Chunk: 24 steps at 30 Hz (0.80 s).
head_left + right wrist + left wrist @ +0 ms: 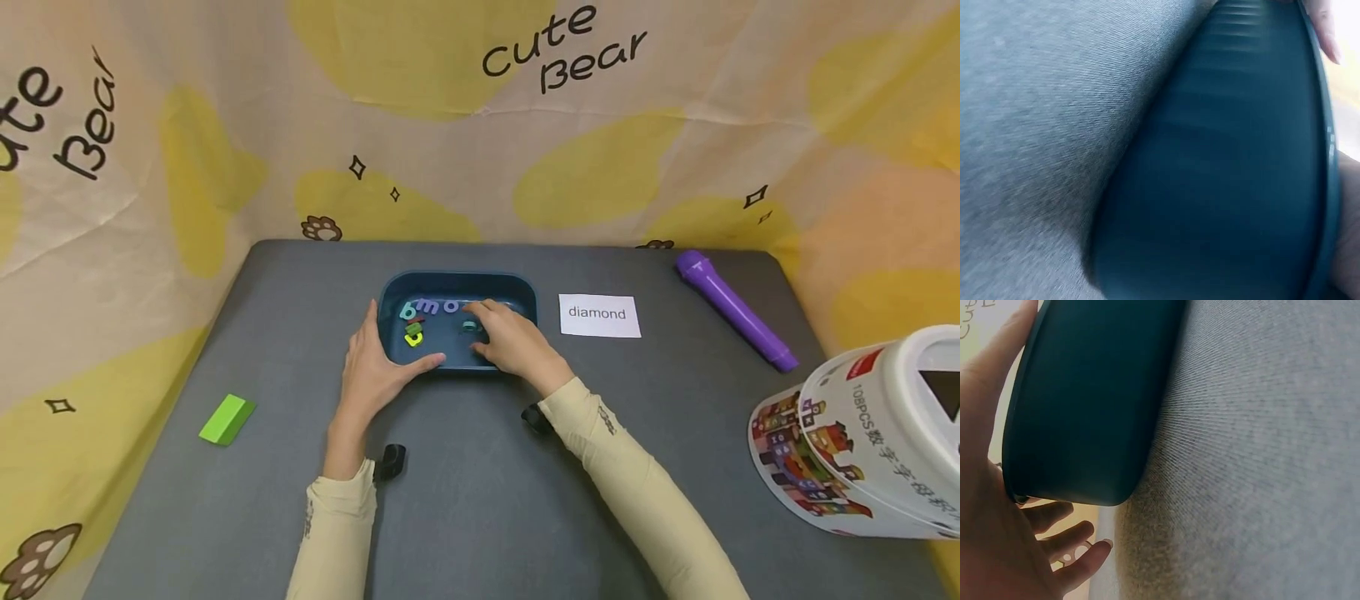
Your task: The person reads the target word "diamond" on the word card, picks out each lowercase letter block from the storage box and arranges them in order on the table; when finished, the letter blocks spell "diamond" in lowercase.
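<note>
Inside the tray (446, 335), I'm apparently sorting letters (427, 307), right hand (517, 342) unclenched and seemingly empty, left hand (372, 372) spread around the near-left corner, so picking one next likely needs a pinch.

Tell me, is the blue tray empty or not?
Not empty: the tray has letters inside, including a purple m and a purple o.

green block (227, 419) — left side | purple microphone (738, 312) — lying slanted, right | patterned cloth (600, 167) behind
</note>
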Each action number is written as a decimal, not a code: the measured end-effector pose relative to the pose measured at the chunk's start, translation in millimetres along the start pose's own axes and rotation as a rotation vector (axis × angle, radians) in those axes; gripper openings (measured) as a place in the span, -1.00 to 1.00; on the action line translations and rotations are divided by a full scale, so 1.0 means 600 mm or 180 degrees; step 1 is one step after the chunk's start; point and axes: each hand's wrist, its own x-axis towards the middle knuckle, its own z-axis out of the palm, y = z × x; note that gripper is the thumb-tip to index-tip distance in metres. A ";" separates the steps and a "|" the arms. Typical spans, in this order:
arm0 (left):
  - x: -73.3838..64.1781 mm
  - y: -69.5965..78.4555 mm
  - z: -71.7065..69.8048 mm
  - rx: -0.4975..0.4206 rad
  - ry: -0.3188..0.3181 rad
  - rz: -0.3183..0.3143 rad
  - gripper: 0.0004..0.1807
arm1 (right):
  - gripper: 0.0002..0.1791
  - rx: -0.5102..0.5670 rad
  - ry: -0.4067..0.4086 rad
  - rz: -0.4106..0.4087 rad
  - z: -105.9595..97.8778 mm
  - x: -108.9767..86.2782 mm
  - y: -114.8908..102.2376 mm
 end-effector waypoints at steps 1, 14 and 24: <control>-0.001 0.000 0.000 -0.0006 -0.0008 -0.0024 0.58 | -0.31 0.0004 -0.0051 0.0014 0.003 0.005 -0.001; -0.002 0.006 -0.001 -0.0094 -0.0043 -0.0159 0.57 | -0.61 -0.0081 0.0082 -0.0094 0.024 0.036 -0.001; -0.003 0.002 0.003 -0.0068 -0.0040 -0.0219 0.58 | -0.80 0.0773 0.0548 -0.0382 -0.005 0.001 0.003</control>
